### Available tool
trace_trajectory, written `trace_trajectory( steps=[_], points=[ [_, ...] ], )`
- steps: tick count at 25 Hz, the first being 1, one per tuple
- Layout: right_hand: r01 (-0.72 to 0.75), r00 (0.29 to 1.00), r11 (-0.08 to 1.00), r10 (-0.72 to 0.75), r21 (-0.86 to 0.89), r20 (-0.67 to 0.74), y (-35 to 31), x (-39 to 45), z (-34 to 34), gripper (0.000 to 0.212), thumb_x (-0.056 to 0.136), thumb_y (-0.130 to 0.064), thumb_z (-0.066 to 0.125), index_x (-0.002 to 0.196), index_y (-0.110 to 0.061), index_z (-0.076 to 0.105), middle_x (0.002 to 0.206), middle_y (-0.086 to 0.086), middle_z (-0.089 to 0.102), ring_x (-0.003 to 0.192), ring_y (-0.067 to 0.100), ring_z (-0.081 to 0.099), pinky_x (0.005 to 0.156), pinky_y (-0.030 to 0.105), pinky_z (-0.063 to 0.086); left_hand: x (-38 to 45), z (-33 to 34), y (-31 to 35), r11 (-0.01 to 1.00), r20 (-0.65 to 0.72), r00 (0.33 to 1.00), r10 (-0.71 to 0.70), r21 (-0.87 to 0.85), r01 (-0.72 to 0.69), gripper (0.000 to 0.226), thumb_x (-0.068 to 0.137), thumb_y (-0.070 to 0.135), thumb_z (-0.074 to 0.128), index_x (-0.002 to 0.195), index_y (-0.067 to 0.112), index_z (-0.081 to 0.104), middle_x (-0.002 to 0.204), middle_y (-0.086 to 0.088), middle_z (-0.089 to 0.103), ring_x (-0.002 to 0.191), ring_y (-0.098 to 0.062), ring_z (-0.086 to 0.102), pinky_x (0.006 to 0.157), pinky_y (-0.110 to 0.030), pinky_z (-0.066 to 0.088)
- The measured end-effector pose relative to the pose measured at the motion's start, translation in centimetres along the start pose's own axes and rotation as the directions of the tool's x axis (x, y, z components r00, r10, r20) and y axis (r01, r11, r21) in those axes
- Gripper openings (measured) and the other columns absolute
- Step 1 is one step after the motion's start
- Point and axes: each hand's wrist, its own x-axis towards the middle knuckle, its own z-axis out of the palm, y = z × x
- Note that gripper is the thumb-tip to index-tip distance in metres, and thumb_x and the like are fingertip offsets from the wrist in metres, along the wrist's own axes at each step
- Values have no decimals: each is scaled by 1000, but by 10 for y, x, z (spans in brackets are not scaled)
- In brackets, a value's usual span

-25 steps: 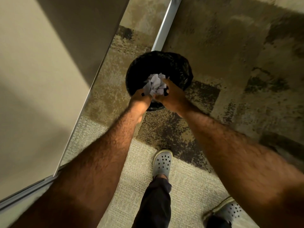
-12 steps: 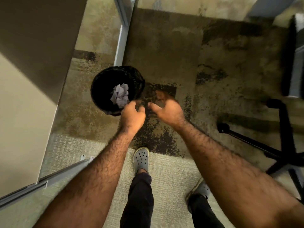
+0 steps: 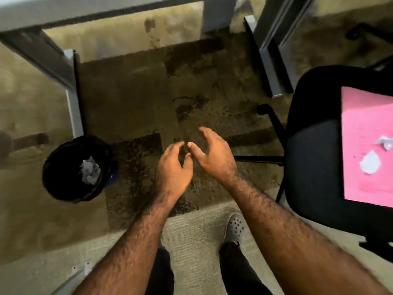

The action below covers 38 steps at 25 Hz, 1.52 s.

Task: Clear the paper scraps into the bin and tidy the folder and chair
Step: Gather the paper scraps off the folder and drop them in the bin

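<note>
Fig.: both hands, left hand [image 3: 173, 167] & right hand [image 3: 212, 155], fingers loosely spread, empty. Bin [image 3: 63, 184] left of fingers; next, prob. fetch scraps [image 3: 370, 165] on folder [image 3: 365, 184], right of fingers.

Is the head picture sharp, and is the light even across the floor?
In the head view the hands and desk legs are motion-blurred; the carpet under the desk lies in shadow, while the pink folder on the chair looks bright; straight edges bend from wide-angle distortion.
</note>
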Motion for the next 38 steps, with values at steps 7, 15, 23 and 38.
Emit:
trace_trajectory(
  steps=[7, 15, 23, 38],
  points=[
    [-85, 952, 994, 99, 62, -289, 74, -23, -142, 48, 91, -36, 61, 133, -14, 53, 131, 4, 58, 120, 18, 54, 97, 40, 47, -4, 85, 108, 960, 221, 940, 262, 37, -276, 47, 89, 20, 62, 134, 10, 52, 146, -10, 46, 134, -22, 42, 111, -33, 34],
    [-320, 808, 947, 285, 22, -516, 201, -75, -288, 51, 90, -35, 63, 135, -15, 49, 136, 4, 54, 123, 18, 49, 100, 28, 39, -40, 204, 220, 719, 431, 687, 585, 117, -685, 59, 85, 29, 62, 139, 11, 46, 151, -13, 38, 135, -30, 38, 113, -42, 32],
    [-672, 646, 740, 570, -25, -508, 351, -76, -371, 63, 85, -43, 66, 137, -15, 44, 142, 13, 43, 127, 31, 44, 103, 41, 40, -48, 340, 288, 511, 618, 548, 564, 260, -820, 69, 81, 49, 65, 136, 15, 42, 136, -10, 48, 116, -29, 48, 90, -42, 46],
    [-632, 742, 734, 480, -249, -468, 406, -21, -371, 34, 88, -15, 61, 121, -19, 54, 129, 17, 49, 119, 36, 45, 94, 42, 44, -51, 373, 297, 635, 604, 579, 548, 150, -758, 51, 77, -6, 63, 125, 10, 54, 116, -9, 55, 100, -29, 55, 74, -43, 53]
  ],
)
